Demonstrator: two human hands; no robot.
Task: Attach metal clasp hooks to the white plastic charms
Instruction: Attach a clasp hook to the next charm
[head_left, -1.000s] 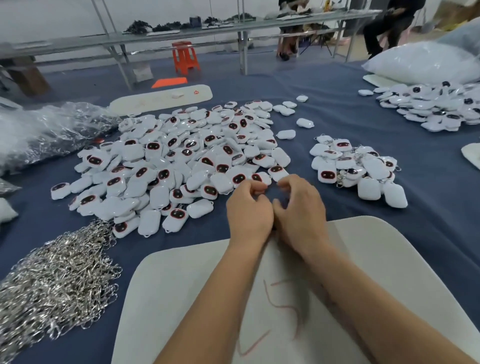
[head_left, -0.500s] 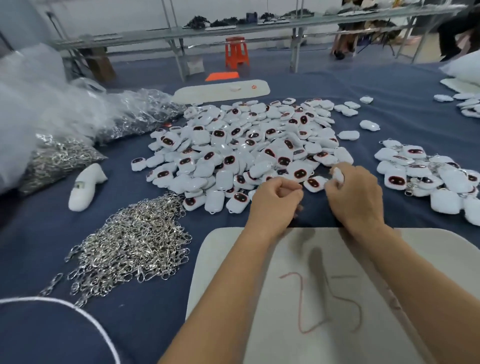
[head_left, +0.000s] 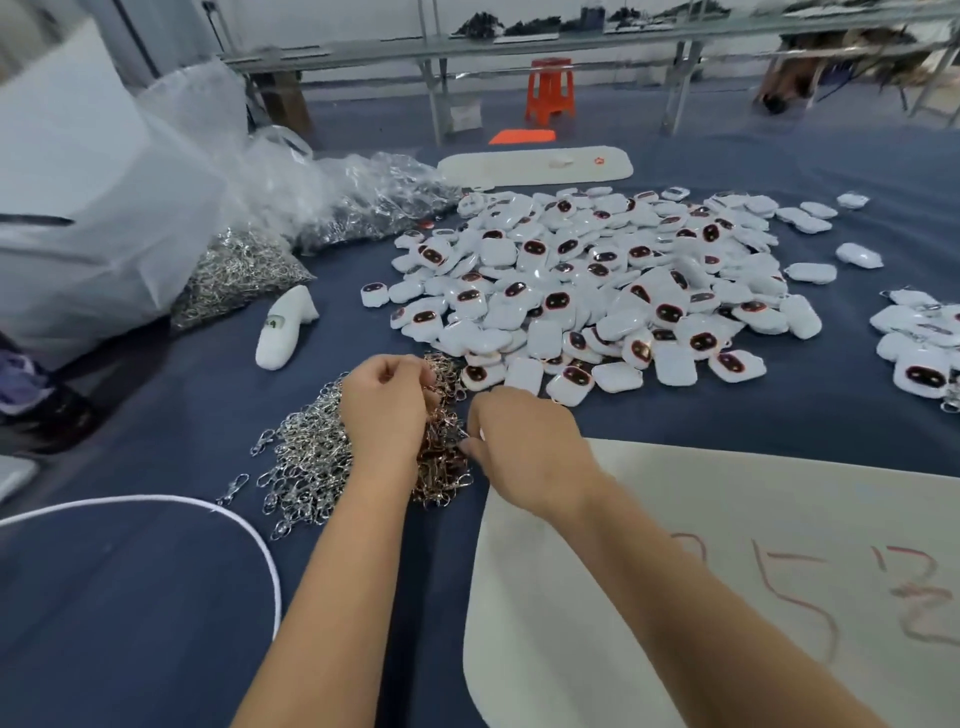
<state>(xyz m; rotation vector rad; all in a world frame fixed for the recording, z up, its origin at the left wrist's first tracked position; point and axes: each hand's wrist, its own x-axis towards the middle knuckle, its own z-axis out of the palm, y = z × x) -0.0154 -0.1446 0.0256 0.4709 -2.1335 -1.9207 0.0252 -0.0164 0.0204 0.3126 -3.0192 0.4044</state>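
A loose pile of silver metal clasp hooks (head_left: 306, 457) lies on the blue cloth at the lower left. My left hand (head_left: 387, 410) is on top of this pile, its fingers curled into the hooks. My right hand (head_left: 524, 447) sits at the pile's right edge with curled fingers; a sliver of a white charm shows between them and the rest is hidden. The big heap of white plastic charms (head_left: 597, 291) with dark red-rimmed faces lies just beyond both hands.
A second group of charms (head_left: 919, 343) sits at the right edge. A white board (head_left: 727, 571) with red writing lies under my right forearm. At the left are bagged hooks (head_left: 234, 270), a white shoe-shaped piece (head_left: 285, 327) and a white cord (head_left: 156, 501).
Both hands have moved left from the near edge of the charm heap onto the pile of clasp hooks. The view has swung left with them.
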